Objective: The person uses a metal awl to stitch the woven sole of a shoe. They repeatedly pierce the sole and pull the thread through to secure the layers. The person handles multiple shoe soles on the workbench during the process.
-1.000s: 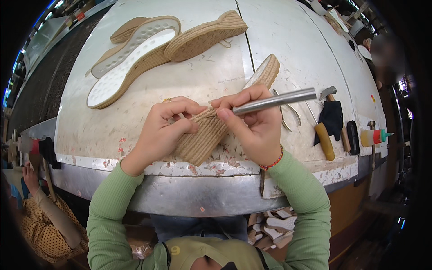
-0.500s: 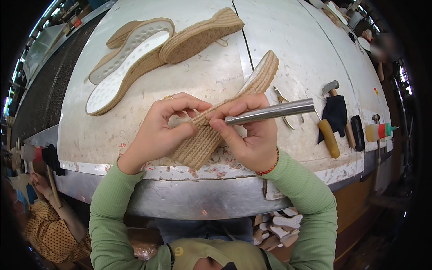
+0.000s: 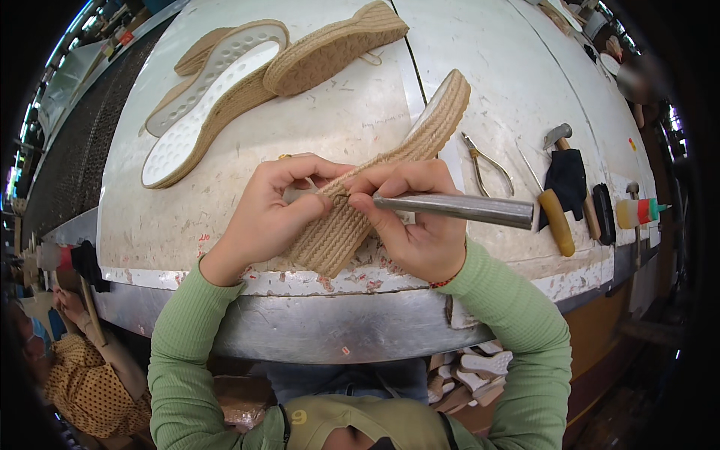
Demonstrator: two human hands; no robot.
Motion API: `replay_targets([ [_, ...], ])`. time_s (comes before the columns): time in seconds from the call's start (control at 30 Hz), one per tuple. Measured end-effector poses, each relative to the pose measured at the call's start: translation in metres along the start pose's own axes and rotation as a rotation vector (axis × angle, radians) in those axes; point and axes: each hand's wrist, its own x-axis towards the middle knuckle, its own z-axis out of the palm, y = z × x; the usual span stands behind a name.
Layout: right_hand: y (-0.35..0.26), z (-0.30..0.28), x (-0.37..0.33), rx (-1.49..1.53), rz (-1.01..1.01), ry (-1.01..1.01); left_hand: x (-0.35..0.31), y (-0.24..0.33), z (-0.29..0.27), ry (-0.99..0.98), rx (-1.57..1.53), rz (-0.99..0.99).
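Note:
A jute-wrapped wedge shoe sole (image 3: 435, 124) slants across the table's near edge, its thick braided heel toward me and its toe pointing away to the right. My left hand (image 3: 274, 214) is closed on the heel's upper edge, thumb on the braid and fingers behind. Thumb and fingers of my right hand (image 3: 420, 225) pinch a slim tool with a round steel handle (image 3: 480, 210). Its working tip is hidden at the braid, close to my left thumb. The handle's free end points right.
Several more jute wedge soles (image 3: 217, 112) lie at the far left. To the right are nippers (image 3: 484, 165), a wooden-handled awl (image 3: 555, 221), a hammer (image 3: 559, 136), a dark cloth (image 3: 566, 176) and a small bottle (image 3: 634, 213). Another person's patterned sleeve (image 3: 90, 386) shows at lower left.
The steel handle's free end has swung down toward me, and my right wrist has turned with it. My left hand keeps nearly the same hold on the sole.

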Motion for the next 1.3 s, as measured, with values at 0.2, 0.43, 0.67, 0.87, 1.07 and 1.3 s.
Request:
replay_targets([
  [0.2,0.008,0.009,-0.005,0.097,0.006,0.149,0.0,0.001,0.001,0.022,0.007,0.001],
  [0.43,0.007,0.008,-0.001,0.183,0.072,0.201,0.0,0.002,0.001,0.012,-0.019,-0.014],
  [0.67,0.0,0.003,0.002,0.01,-0.028,0.034,0.002,-0.004,0.004,0.098,-0.009,0.075],
  [0.87,0.005,0.004,-0.001,-0.067,-0.185,0.003,0.001,-0.006,0.005,0.105,0.003,0.075],
  [1.07,0.003,0.0,-0.002,0.206,0.019,0.08,0.002,-0.006,0.004,0.088,0.013,0.104],
  [1.3,0.0,-0.004,-0.002,0.018,0.014,-0.025,0.002,-0.007,0.005,0.106,-0.016,0.08],
])
